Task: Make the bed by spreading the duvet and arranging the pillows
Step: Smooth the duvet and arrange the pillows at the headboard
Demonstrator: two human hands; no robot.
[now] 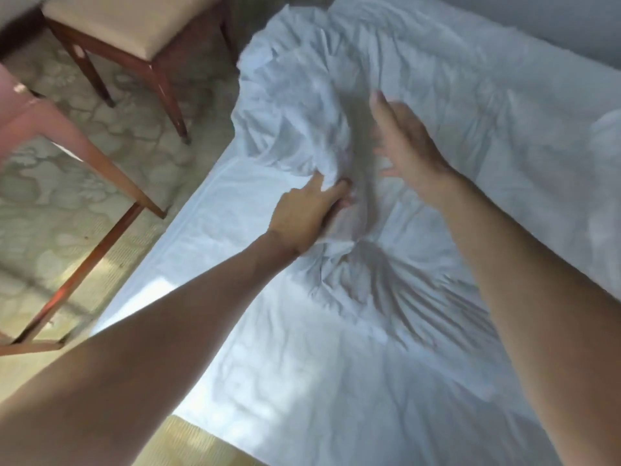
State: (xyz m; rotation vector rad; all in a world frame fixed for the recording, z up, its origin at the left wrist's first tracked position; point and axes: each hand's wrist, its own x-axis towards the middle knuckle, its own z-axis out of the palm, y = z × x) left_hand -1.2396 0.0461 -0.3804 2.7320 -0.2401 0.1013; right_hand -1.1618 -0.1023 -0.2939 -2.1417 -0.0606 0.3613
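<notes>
White bed (208,237) fills the frame, its duvet (302,105) bunched in a crumpled heap toward the far left corner. Left hand (309,213) pinches a fold at the heap's near edge; right hand (406,142) hovers just beside it, fingers spread and blurred. Wooden stool (134,38) stands on patterned floor (67,203) to the left.

A bedroom: white-sheeted bed (302,381), cushioned wooden chair (134,31), patterned carpet (111,136) alongside
</notes>
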